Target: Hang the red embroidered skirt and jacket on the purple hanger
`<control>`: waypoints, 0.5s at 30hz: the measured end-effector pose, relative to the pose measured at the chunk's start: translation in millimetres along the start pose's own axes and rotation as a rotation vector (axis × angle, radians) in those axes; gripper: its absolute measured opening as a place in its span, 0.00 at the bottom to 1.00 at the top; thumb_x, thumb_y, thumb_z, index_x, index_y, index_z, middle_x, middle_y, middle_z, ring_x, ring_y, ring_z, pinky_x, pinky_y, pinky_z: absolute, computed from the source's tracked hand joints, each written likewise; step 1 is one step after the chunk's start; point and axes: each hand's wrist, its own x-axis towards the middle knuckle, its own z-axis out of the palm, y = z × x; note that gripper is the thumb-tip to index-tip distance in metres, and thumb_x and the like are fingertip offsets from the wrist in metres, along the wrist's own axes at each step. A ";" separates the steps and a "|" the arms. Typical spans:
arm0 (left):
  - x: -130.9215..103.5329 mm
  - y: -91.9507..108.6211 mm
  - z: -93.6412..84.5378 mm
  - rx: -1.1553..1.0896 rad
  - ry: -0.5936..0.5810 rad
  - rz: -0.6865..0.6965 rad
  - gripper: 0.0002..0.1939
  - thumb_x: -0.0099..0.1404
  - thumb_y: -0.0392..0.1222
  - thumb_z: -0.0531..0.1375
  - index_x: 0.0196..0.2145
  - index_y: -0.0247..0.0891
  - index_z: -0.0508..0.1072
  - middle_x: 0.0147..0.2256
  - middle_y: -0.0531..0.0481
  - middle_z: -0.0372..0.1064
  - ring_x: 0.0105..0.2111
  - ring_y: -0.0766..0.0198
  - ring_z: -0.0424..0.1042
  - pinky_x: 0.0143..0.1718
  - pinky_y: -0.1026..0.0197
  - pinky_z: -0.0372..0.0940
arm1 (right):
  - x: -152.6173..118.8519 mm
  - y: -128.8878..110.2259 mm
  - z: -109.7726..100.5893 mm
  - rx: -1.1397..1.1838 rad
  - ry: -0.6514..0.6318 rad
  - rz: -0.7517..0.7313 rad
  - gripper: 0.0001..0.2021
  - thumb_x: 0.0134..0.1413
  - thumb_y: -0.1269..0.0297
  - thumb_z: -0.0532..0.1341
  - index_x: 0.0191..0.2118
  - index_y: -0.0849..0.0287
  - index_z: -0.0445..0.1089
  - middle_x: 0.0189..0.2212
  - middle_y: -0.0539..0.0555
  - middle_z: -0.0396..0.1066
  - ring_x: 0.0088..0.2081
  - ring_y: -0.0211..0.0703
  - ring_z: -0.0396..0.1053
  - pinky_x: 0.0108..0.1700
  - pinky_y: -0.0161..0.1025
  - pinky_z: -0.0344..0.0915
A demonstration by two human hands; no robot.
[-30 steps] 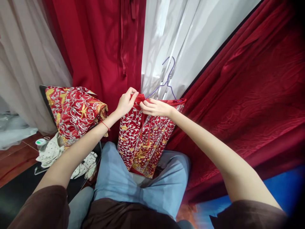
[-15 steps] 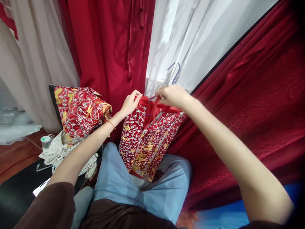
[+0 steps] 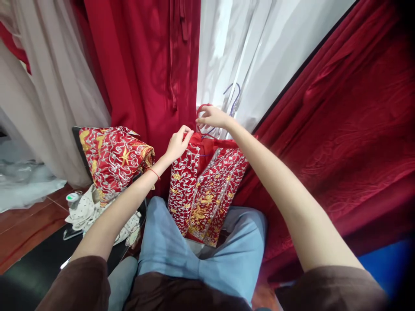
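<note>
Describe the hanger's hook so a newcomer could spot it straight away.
Find the white drapery between the red curtains. In front of its lower end, above the red embroidered garment and beside the right hand, rises the hanger's hook. It is thin, curved and purple, unlike the red strip looped at that hand.

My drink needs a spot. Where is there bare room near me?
The black surface looks bare left of the brown left sleeve, as does the tiled floor between that surface and the white sheeting. The surface's far end is crowded: spotted cloth, jar, patterned garment.
</note>
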 end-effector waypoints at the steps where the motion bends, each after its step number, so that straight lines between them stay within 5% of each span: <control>1: 0.3 -1.8 -0.3 -0.001 0.005 -0.003 0.10 0.71 0.47 0.54 0.34 0.41 0.65 0.28 0.54 0.68 0.27 0.66 0.68 0.33 0.63 0.59 | -6.9 3.0 -7.5 -0.011 -0.003 -0.021 0.09 0.52 0.68 0.66 0.40 0.63 0.71 0.25 0.52 0.74 0.29 0.42 0.74 0.35 0.43 0.73; 5: 1.4 -8.4 1.1 0.010 0.031 -0.027 0.11 0.71 0.47 0.54 0.33 0.40 0.66 0.28 0.53 0.69 0.28 0.66 0.68 0.35 0.63 0.60 | -44.1 26.8 -68.6 -0.233 0.061 -0.050 0.09 0.55 0.64 0.62 0.40 0.62 0.75 0.31 0.56 0.76 0.35 0.44 0.74 0.43 0.46 0.72; 9: 3.3 -13.8 4.7 0.044 0.044 -0.058 0.12 0.71 0.48 0.53 0.34 0.40 0.68 0.29 0.52 0.70 0.30 0.64 0.70 0.37 0.61 0.61 | -81.0 85.8 -118.1 -0.732 0.028 0.081 0.15 0.52 0.68 0.61 0.46 0.60 0.76 0.37 0.57 0.75 0.39 0.48 0.73 0.48 0.48 0.69; 12: 5.3 -19.0 4.6 0.049 0.052 -0.062 0.12 0.71 0.49 0.53 0.35 0.39 0.68 0.30 0.51 0.70 0.32 0.62 0.70 0.39 0.60 0.62 | -105.8 134.6 -116.1 -0.973 -0.112 0.244 0.29 0.46 0.66 0.67 0.57 0.55 0.70 0.47 0.62 0.72 0.43 0.52 0.73 0.45 0.46 0.69; 15: 7.2 -24.0 1.0 0.050 0.039 -0.054 0.13 0.71 0.50 0.52 0.35 0.39 0.68 0.31 0.49 0.70 0.33 0.61 0.70 0.40 0.60 0.62 | -121.2 163.0 -100.4 -1.089 -0.102 0.276 0.28 0.55 0.59 0.63 0.62 0.55 0.66 0.50 0.64 0.70 0.47 0.54 0.72 0.45 0.45 0.68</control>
